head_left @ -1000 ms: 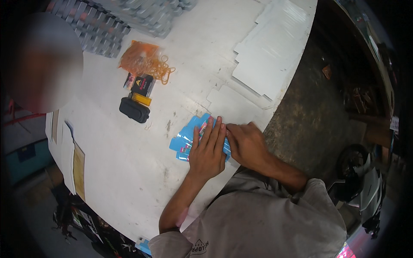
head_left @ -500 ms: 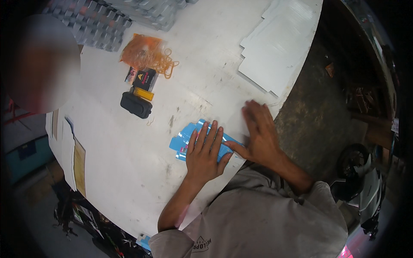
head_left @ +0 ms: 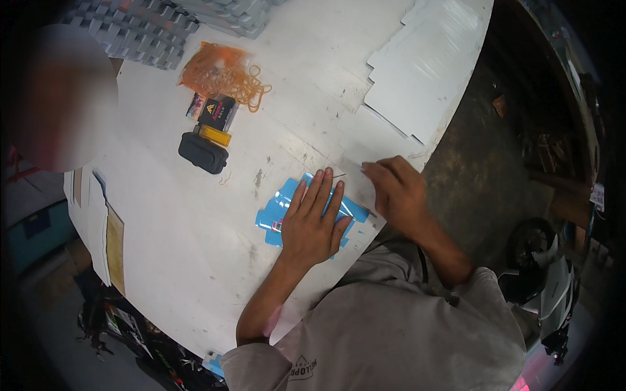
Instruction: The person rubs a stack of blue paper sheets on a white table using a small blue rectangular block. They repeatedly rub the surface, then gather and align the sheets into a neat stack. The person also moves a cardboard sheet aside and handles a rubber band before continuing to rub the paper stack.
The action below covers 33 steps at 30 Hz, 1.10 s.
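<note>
Near the table's front edge lies a flat blue die-cut card sheet [head_left: 274, 212], glossy, with tabs along its outline. My left hand [head_left: 313, 221] rests flat on it, fingers stretched toward the far edge, covering its middle. Just right of the sheet, above the table edge, is my right hand [head_left: 399, 192]. Its fingers are curled together with the tips pointing left; anything between them is too small to make out. A thin dark line shows on the table beyond my left fingertips.
White die-cut sheets [head_left: 417, 78] are stacked at the far right. Toward the far left lie a bag of rubber bands [head_left: 212, 68], a small black pack [head_left: 216, 112], a yellow lighter [head_left: 215, 135] and a black case [head_left: 203, 154]. Grey folded pieces [head_left: 143, 32] stand behind them; a blurred person is at left.
My right hand has lifted off the sheet's right end, and its spread fingers have curled in. My left hand stays flat on the sheet. The view has shifted slightly.
</note>
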{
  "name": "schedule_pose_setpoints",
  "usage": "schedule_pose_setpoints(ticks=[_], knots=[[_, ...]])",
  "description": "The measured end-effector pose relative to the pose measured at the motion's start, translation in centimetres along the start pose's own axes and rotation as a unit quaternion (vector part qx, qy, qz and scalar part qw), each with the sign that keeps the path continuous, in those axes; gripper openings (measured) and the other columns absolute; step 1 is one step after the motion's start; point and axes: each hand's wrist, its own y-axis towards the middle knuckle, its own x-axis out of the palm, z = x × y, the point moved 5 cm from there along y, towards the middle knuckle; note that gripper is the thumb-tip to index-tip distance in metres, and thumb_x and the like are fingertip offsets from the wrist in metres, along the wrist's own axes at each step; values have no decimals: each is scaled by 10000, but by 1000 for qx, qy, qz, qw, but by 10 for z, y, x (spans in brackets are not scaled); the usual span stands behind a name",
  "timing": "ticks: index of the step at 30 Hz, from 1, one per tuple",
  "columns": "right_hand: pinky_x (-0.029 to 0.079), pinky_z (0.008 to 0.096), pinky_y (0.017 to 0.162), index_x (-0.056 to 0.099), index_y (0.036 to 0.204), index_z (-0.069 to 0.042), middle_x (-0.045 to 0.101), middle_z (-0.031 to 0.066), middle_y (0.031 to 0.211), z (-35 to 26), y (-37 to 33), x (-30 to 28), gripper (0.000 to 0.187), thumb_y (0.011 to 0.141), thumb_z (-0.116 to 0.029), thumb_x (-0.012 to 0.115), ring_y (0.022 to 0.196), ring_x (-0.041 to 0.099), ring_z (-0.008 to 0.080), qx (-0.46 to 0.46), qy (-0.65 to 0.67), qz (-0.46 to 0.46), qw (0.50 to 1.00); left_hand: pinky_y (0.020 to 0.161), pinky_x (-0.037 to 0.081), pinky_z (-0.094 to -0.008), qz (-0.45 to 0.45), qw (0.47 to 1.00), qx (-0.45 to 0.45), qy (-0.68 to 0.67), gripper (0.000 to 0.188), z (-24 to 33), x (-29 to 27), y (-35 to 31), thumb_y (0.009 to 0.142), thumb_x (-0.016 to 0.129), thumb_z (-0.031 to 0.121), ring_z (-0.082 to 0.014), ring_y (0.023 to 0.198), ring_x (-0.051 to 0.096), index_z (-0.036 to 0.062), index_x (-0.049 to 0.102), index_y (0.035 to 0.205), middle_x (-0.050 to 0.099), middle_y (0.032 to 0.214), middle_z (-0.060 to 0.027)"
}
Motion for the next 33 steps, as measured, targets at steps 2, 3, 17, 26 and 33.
schedule_pose_setpoints(ticks=[2,3,17,26,33], knots=[[571,414,643,712,1120,-42,671,141,971,11,6,-3,388,758,97,721,779,702,317,27,9,34,999,1187,314,-581,-13,1000,-11,6,595,3,-3,4,1026,566,351,-398,1471,441,2,528,1506,442,1611,-240],[577,403,607,721,1100,-45,664,140,966,13,11,-5,384,760,132,700,727,715,326,36,14,52,998,1192,320,-561,-22,999,-21,22,587,6,-5,7,1032,559,355,-384,1473,441,-1,538,1498,445,1613,-231],[492,446,817,616,1277,81,623,193,1044,-8,4,8,422,908,-96,715,968,613,349,-17,-133,-86,987,1237,274,-597,5,1000,-18,-26,591,0,-5,11,1036,542,280,-432,1539,339,-70,487,1510,397,1619,-299],[537,511,910,686,1186,0,676,258,1088,9,10,1,305,906,-115,727,1025,673,431,100,-20,1,995,1264,224,-586,-52,997,48,-26,682,3,-2,13,1000,586,294,-398,1555,331,-97,421,1534,393,1632,-279],[449,457,921,651,1354,19,613,197,1086,31,7,-7,478,899,-76,761,952,581,343,-8,4,-55,998,1244,280,-580,-24,996,37,-81,708,9,-9,11,986,632,333,-440,1512,391,-84,428,1520,422,1606,-282]])
